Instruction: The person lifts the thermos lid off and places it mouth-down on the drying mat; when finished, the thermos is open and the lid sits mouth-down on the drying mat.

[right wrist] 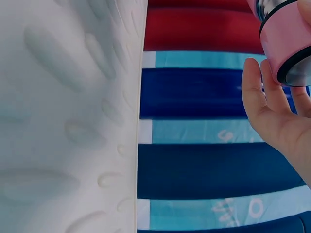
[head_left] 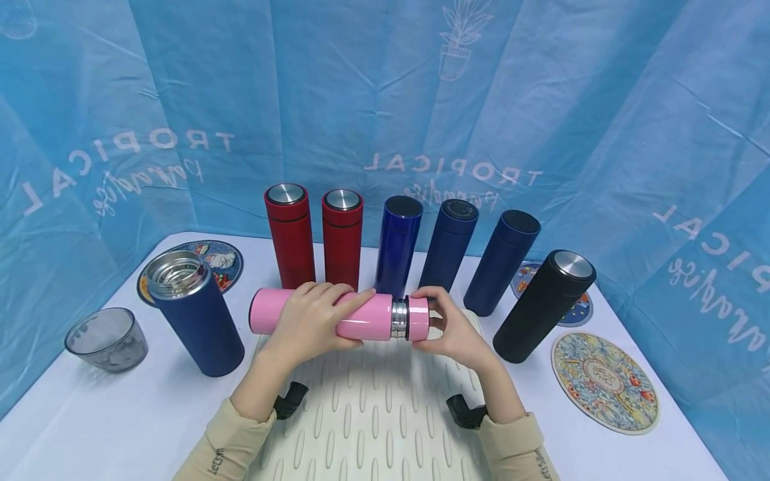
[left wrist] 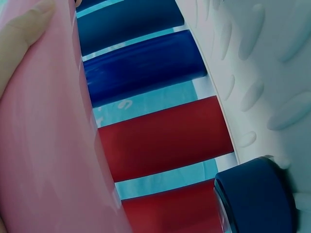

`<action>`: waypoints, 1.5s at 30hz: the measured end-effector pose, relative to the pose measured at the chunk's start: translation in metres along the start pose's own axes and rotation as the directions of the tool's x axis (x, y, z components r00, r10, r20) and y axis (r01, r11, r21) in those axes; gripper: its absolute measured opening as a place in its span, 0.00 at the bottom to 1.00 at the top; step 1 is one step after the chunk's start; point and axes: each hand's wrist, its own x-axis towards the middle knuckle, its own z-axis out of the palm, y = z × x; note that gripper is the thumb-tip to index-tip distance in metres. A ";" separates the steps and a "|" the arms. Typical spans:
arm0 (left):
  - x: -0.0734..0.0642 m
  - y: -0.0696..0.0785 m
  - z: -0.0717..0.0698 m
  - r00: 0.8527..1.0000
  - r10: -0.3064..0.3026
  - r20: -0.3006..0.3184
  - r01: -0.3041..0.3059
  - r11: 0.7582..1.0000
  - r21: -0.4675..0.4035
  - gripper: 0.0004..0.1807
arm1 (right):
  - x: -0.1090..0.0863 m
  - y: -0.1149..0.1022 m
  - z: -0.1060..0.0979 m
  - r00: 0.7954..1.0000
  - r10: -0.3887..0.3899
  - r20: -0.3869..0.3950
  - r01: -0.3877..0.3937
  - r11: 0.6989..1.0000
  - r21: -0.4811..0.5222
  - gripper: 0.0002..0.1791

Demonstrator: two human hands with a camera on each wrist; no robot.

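Observation:
A pink thermos bottle (head_left: 368, 324) lies sideways in the air over the ribbed cream mat (head_left: 367, 407). My left hand (head_left: 313, 317) grips its body from above, fingers wrapped over it. At its right end, my right hand (head_left: 451, 331) pinches the pink lid (head_left: 419, 319) between thumb and fingers. Bare steel neck (head_left: 399, 318) shows between body and lid. In the right wrist view, the fingers (right wrist: 277, 97) lie along the lid's edge. A navy cap-like piece (left wrist: 257, 194) sits at the mat's edge in the left wrist view; the bottle hides that spot in the head view.
Behind the mat stand red thermoses (head_left: 290, 234) and blue ones (head_left: 400, 244). A black thermos (head_left: 541, 307) is on the right, near a patterned round coaster (head_left: 604, 381). Left of the mat are a lidless navy thermos (head_left: 201, 321) and a grey glass bowl (head_left: 108, 341).

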 end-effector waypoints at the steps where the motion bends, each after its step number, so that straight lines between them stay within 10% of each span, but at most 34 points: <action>1: 0.000 0.000 0.000 1.000 -0.003 0.001 0.003 1.000 -0.004 0.42 | 0.000 0.000 -0.002 1.000 0.001 -0.007 -0.001 1.000 -0.007 0.40; 18: 0.000 -0.005 -0.003 0.993 -0.094 -0.066 0.092 0.995 -0.033 0.46 | -0.002 0.002 -0.010 0.999 -0.006 -0.044 0.005 1.000 -0.025 0.42; 25: 0.000 -0.011 -0.004 0.949 -0.271 -0.162 0.265 0.962 -0.061 0.48 | -0.002 0.002 -0.009 0.999 -0.004 -0.044 0.003 0.999 -0.033 0.42; 29: 0.002 -0.016 -0.005 0.881 -0.426 -0.206 0.405 0.904 -0.137 0.47 | -0.003 0.002 -0.009 0.999 0.002 -0.043 -0.003 0.999 -0.032 0.42; 35: 0.002 -0.027 -0.007 0.714 -0.670 -0.200 0.589 0.730 -0.346 0.45 | -0.003 0.001 -0.008 0.999 0.011 -0.040 -0.013 0.999 -0.045 0.41; 41: -0.002 -0.037 -0.004 0.565 -0.797 -0.215 0.678 0.596 -0.429 0.44 | -0.002 0.001 -0.007 0.999 0.004 -0.036 -0.006 0.999 -0.046 0.42; 45: -0.005 -0.044 0.000 0.492 -0.846 -0.208 0.707 0.527 -0.472 0.44 | -0.002 0.001 -0.006 0.999 0.001 -0.033 -0.003 0.999 -0.046 0.42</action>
